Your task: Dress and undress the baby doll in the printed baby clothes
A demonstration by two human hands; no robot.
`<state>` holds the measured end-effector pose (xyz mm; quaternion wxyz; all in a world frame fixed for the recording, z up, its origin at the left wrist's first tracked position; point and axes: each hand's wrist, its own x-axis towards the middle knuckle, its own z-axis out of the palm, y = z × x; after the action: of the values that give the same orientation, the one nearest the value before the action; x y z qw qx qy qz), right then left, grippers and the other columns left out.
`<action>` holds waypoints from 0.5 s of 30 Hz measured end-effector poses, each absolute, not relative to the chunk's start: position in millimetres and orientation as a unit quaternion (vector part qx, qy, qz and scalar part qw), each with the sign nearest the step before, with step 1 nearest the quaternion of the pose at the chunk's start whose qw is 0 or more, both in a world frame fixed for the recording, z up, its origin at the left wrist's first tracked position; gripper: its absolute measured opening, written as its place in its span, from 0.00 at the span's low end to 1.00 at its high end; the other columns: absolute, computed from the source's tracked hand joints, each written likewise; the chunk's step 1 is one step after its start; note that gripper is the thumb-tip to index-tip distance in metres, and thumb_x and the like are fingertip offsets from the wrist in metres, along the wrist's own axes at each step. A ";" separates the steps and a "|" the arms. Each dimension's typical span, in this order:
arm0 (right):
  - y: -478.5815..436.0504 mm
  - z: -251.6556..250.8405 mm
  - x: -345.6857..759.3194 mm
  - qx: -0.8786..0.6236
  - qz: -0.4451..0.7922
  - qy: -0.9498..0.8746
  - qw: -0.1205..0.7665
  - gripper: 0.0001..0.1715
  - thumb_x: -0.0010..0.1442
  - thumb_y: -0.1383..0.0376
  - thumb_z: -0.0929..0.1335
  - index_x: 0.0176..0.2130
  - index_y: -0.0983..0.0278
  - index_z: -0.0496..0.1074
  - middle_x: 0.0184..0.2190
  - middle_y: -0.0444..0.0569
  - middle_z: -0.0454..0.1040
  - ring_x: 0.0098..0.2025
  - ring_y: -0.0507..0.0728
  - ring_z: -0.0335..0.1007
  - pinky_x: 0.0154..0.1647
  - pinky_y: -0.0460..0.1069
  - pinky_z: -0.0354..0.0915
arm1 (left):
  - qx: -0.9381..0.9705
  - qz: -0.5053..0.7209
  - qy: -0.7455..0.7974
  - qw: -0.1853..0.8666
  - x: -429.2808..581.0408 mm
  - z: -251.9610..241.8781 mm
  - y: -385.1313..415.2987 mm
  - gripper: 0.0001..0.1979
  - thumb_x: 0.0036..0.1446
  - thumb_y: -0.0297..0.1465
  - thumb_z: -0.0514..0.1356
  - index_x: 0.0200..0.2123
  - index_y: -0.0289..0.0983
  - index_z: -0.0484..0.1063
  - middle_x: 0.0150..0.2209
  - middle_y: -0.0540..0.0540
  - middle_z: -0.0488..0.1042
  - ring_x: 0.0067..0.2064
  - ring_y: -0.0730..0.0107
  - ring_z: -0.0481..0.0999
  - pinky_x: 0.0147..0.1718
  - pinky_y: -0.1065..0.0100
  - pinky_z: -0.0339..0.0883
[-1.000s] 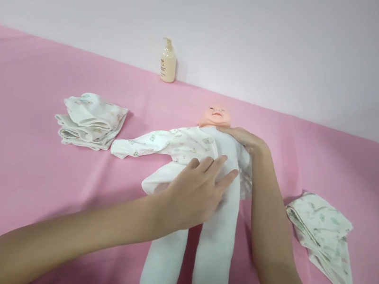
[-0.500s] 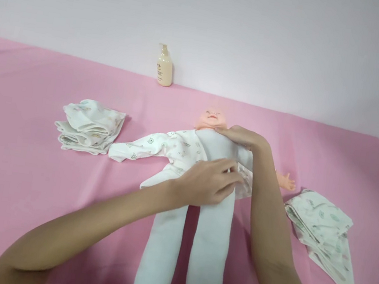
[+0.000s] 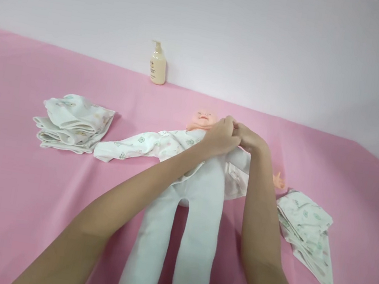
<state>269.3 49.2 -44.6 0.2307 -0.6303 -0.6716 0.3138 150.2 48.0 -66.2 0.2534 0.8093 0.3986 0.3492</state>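
Note:
A baby doll (image 3: 203,116) lies on its back, its white cloth legs pointing toward me. A white printed baby shirt (image 3: 146,144) covers its arm on the left side. More of that shirt lies spread beside the doll's waist on the right, where the small bare doll hand (image 3: 279,180) shows. At the shoulder beside the doll's neck, my left hand (image 3: 222,136) and my right hand (image 3: 247,136) meet with fingers closed. Whatever sits between their fingertips is hidden.
Folded printed cloths (image 3: 73,123) are stacked on the left. Another folded printed cloth (image 3: 305,227) lies on the right. A cream pump bottle (image 3: 158,66) stands against the white wall (image 3: 228,33) at the back of the pink sheet (image 3: 39,204).
My left hand has moved up from the doll's waist to its shoulder, meeting my right hand there. My right hand has stayed near the neck. The view has shifted slightly.

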 end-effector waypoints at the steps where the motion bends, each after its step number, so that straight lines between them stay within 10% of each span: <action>1: 47.9 -43.8 271.5 -0.631 0.346 -0.651 0.240 0.11 0.54 0.69 0.64 0.38 0.65 0.72 0.32 0.51 0.77 0.34 0.56 0.71 0.38 0.49 0.69 | 0.844 0.297 0.393 0.212 148.0 -66.1 42.2 0.27 0.48 0.27 0.53 0.54 0.29 0.62 0.45 0.36 0.75 0.43 0.59 0.75 0.41 0.62 0.66; 8: 34.1 -33.4 284.7 -0.634 0.425 -0.611 0.212 0.16 0.55 0.74 0.60 0.41 0.64 0.72 0.35 0.52 0.77 0.38 0.56 0.73 0.44 0.49 0.69 | 0.916 0.146 0.367 0.063 145.6 -64.9 20.8 0.44 0.47 0.28 0.55 0.66 0.24 0.42 0.38 0.38 0.78 0.45 0.55 0.74 0.50 0.58 0.59; 15: -17.5 12.5 319.3 -0.782 0.262 -0.523 0.214 0.16 0.60 0.59 0.65 0.45 0.65 0.66 0.40 0.63 0.76 0.34 0.61 0.76 0.37 0.55 0.72 | 0.924 0.102 0.364 0.052 142.3 -61.6 25.1 0.31 0.49 0.49 0.57 0.51 0.33 0.70 0.46 0.36 0.75 0.49 0.50 0.70 0.50 0.52 0.59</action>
<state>319.3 -17.5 12.5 0.2144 -0.7820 -0.5235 0.2616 142.3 25.1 -61.6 0.0520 0.9245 0.3637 0.1020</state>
